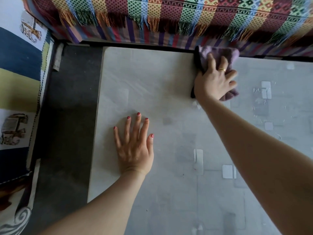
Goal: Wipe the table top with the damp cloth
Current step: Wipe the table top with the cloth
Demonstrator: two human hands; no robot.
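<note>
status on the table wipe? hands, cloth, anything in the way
Left hand flat on the table top, fingers straight. Right hand presses the purple cloth at the far edge. Fringed striped blanket hangs just beyond; nothing else blocks the surface.

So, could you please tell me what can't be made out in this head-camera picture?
- Head view: whether the crumpled purple cloth is damp; its middle is covered by the right hand.
- Head view: the pale patterned table top near and right edges, cut off by the frame.
- Head view: the surface beneath the flat left hand.
</note>
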